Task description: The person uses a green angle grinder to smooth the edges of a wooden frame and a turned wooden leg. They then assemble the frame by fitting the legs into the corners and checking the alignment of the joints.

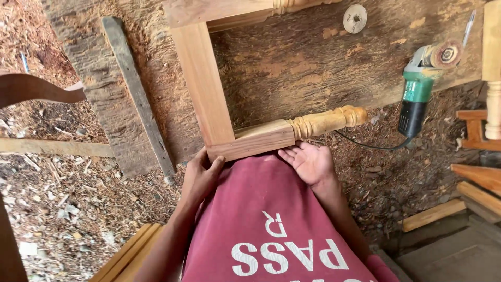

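Observation:
A light wooden frame [203, 89] with turned, carved legs lies on a rough plank workbench [302, 68]. Its near corner [245, 143] rests against my body, and one turned leg [326, 121] sticks out to the right. My left hand [201, 175] presses its fingers against the corner's lower left edge. My right hand [309, 162] lies palm up just under the squared end of the turned leg, fingers spread and touching the wood's underside. Neither hand closes around anything.
A green angle grinder [424, 86] with a sanding disc lies at the bench's right, its cable trailing left. A loose round disc [355, 18] sits at the top. A grey batten [136, 94] leans left. Wood pieces stack at right [477, 183]. Sawdust and chips cover the ground.

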